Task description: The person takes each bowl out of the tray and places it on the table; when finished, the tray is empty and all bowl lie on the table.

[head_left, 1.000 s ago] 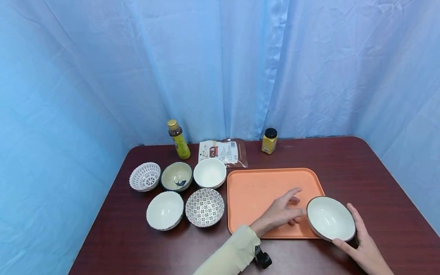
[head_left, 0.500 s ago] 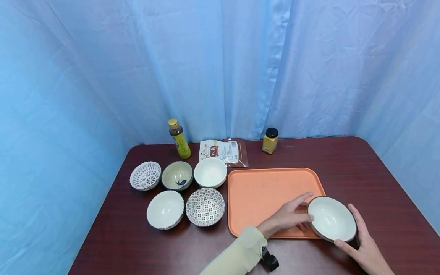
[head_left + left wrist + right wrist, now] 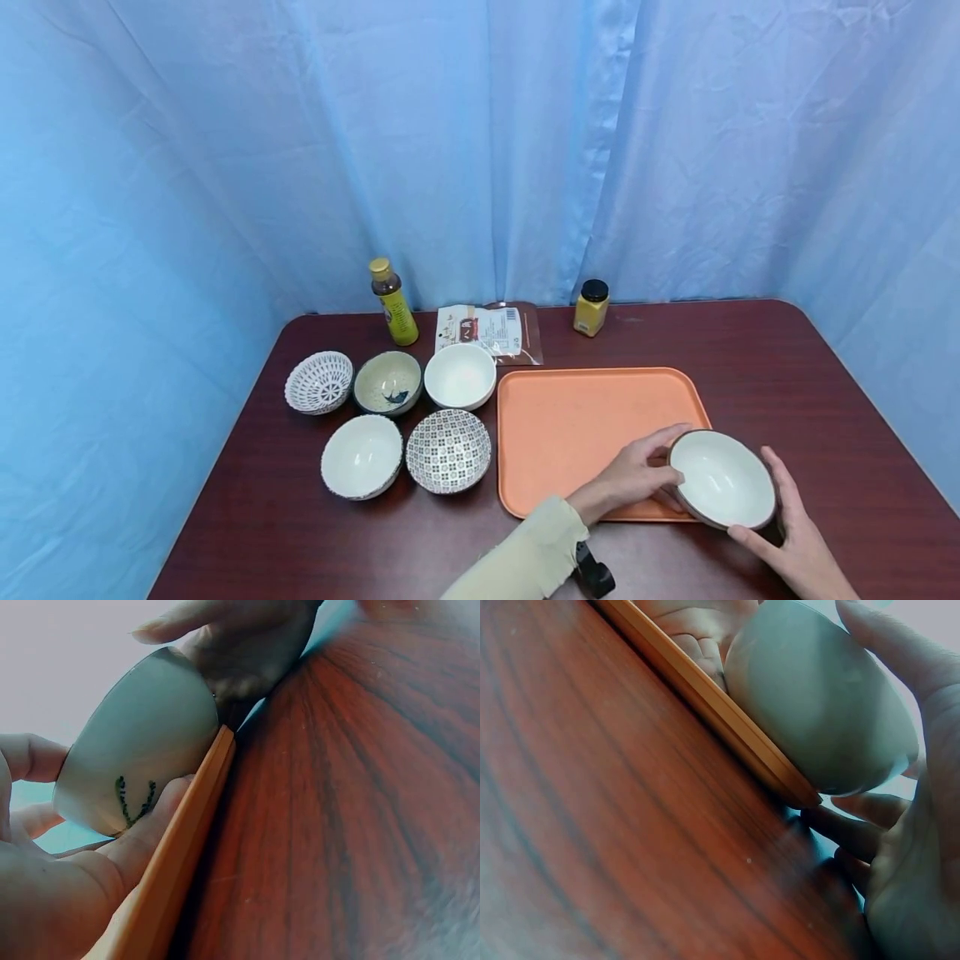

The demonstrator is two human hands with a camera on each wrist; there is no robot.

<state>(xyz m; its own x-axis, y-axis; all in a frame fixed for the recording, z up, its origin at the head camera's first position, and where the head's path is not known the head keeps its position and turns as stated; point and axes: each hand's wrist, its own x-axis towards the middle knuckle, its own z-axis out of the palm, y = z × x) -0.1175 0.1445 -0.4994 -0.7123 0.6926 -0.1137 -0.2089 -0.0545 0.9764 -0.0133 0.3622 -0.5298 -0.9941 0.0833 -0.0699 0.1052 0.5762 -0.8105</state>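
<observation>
A white bowl with a dark rim (image 3: 722, 480) is tilted over the right edge of the orange tray (image 3: 570, 408). My left hand (image 3: 633, 477) holds its left side, thumb at the rim and fingers beneath. From the right, my right hand (image 3: 795, 533) grips the same bowl, with the thumb at the near rim and a finger along the far side. In the left wrist view the outside of the bowl (image 3: 142, 735) shows a dark green painted mark. The right wrist view shows its plain outer wall (image 3: 817, 697) close above the tray's edge (image 3: 727, 712).
Left of the tray stand a lattice-patterned bowl (image 3: 319, 382), a fish-painted bowl (image 3: 388, 382), white bowls (image 3: 460, 376) (image 3: 362, 457) and a tile-patterned bowl (image 3: 448, 451). Along the back are a yellow-green bottle (image 3: 395, 308), a flat food packet (image 3: 489, 332) and a black-lidded yellow jar (image 3: 592, 308).
My left hand has moved right from over the tray and taken hold of the bowl's left side. The right hand and the bowl have stayed nearly in place.
</observation>
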